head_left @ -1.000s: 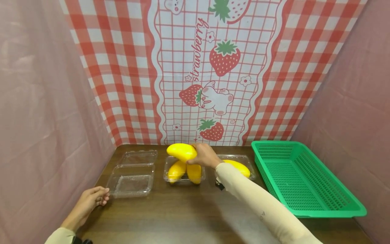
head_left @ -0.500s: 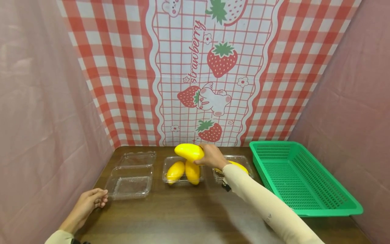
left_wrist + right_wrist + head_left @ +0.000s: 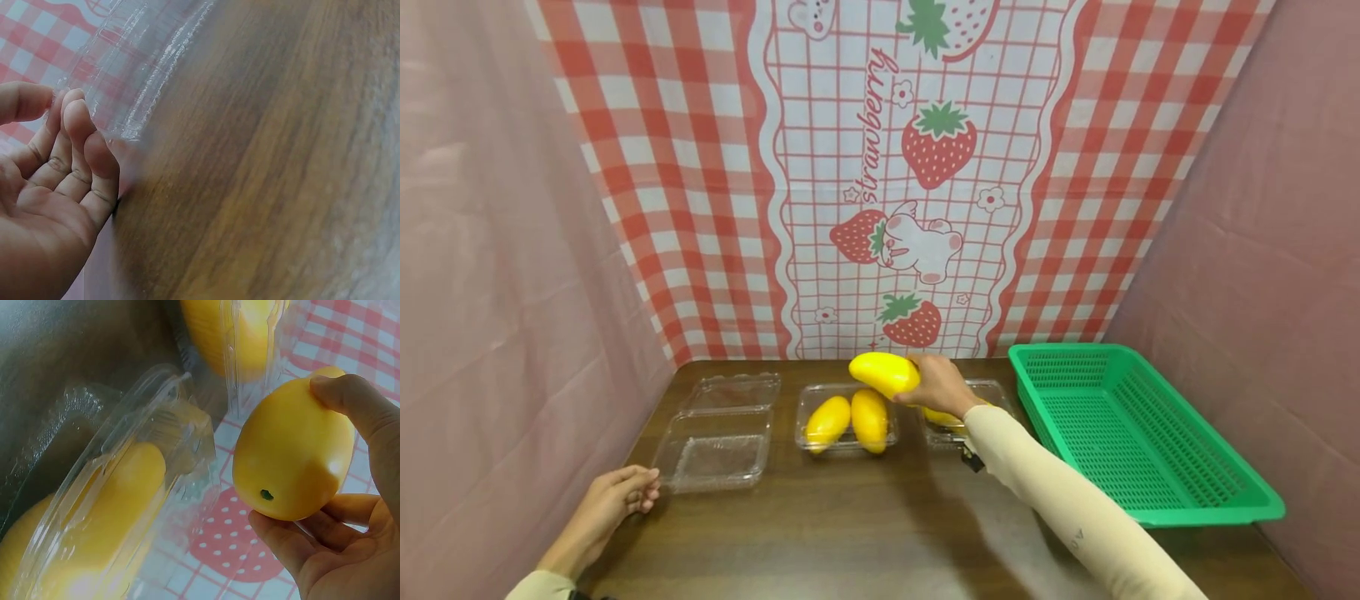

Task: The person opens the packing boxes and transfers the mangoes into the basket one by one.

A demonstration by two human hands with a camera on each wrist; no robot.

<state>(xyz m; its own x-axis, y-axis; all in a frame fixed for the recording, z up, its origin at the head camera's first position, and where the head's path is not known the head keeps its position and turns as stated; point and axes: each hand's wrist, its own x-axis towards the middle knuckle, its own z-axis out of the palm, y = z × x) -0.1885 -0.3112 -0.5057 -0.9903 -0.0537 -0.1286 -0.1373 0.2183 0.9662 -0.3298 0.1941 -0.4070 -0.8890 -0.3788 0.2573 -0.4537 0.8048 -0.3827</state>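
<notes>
My right hand [image 3: 942, 385] grips a yellow mango [image 3: 884, 374] in the air between the middle and right clear boxes. In the right wrist view, thumb and fingers wrap the mango [image 3: 290, 456], whose small green stem mark shows. The middle clear plastic box [image 3: 842, 445] holds two mangoes [image 3: 828, 424] side by side. Partly behind my right wrist, the right clear box [image 3: 997, 393] holds at least one mango [image 3: 942, 417]. At the left, my left hand [image 3: 613, 500] pinches the near corner of an open clear plastic box [image 3: 718, 482] with nothing in it, between thumb and fingertip [image 3: 74, 95].
A green perforated basket [image 3: 1213, 518] stands at the right of the brown wooden table [image 3: 820, 533]. A checked strawberry-print cloth [image 3: 940, 250] hangs behind the table. Pink cloths [image 3: 512, 275] close off both sides.
My right hand has carried the mango to the right, off from above the middle box. The two mangoes there now show fully. My left hand stays at the left box's corner.
</notes>
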